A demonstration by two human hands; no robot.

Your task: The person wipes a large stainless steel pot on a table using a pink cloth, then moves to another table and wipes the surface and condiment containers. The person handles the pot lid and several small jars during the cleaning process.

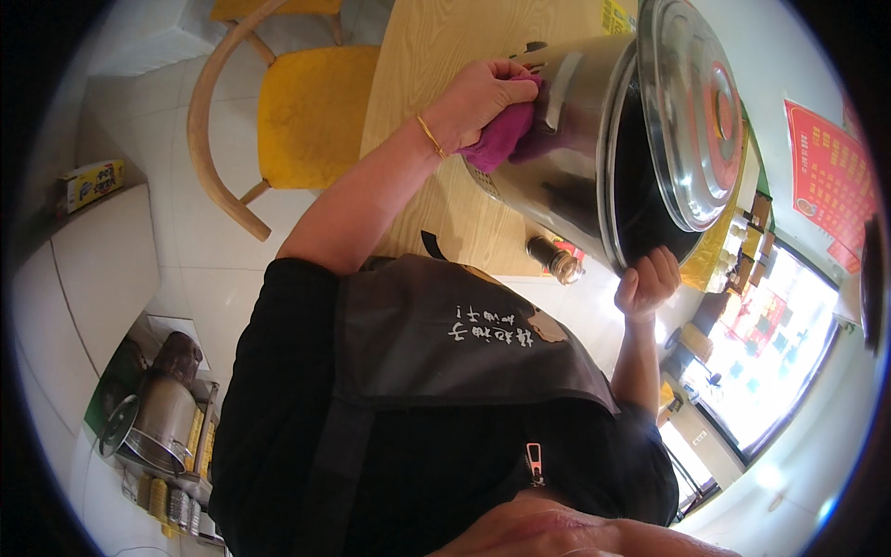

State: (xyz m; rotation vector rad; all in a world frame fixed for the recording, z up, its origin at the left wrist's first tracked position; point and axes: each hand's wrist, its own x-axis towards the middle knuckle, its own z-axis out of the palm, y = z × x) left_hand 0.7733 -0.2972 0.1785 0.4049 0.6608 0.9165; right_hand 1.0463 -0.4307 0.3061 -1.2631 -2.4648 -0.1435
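A large stainless steel barrel [571, 167] stands on a wood-grain table [431, 56], looking tilted in this wide view. My left hand [498, 97] presses a bunched purple cloth [501, 136] against the barrel's side, beside its metal handle [562, 90]. My right hand [649, 282] is closed around the near edge of the barrel's rim, its fingertips partly hidden. A shiny round metal lid [689, 118] with a knob sits askew over the mouth, leaving a dark gap between lid and rim.
A brown-capped glass jar [557, 261] is by the table's near edge. To the left is a wooden chair with a yellow seat [313, 115]. A metal pot [163, 421] sits on a lower-left shelf, below a white cabinet [104, 271]. A bright window [773, 348] is at the right.
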